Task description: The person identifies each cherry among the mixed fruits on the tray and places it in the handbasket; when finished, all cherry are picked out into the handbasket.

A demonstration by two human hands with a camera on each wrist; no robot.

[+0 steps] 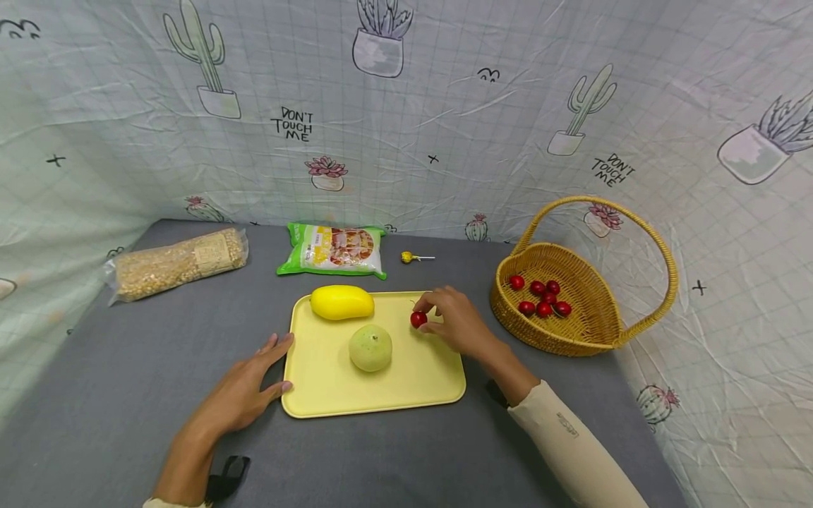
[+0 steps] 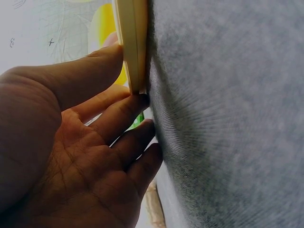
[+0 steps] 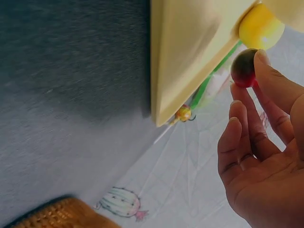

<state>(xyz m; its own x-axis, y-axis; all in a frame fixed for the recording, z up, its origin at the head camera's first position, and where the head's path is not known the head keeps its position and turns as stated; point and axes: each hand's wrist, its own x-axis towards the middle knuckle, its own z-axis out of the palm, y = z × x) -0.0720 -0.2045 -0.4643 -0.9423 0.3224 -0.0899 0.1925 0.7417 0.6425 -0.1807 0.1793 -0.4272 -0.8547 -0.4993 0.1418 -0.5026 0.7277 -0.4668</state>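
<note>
A dark red cherry point(image 1: 418, 319) is pinched between the thumb and fingers of my right hand point(image 1: 459, 321), over the right part of a yellow tray point(image 1: 324, 391). In the right wrist view the cherry point(image 3: 244, 69) sits at the thumb tip, the other fingers loosely bent. My left hand point(image 1: 244, 388) lies at the tray's left edge, thumb and fingertips touching the rim. The left wrist view shows its fingers point(image 2: 118, 116) extended beside the tray's side point(image 2: 135, 42). On the tray are a yellow mango point(image 1: 341, 303) and a round pale green fruit point(image 1: 371, 348).
A wicker basket point(image 1: 603, 310) with a tall handle and several cherries point(image 1: 543, 309) stands at the right. Behind the tray lie a green-and-white food packet point(image 1: 336, 250) and a yellow lollipop point(image 1: 408, 257). A clear bag of yellowish kernels point(image 1: 178, 264) is at the back left.
</note>
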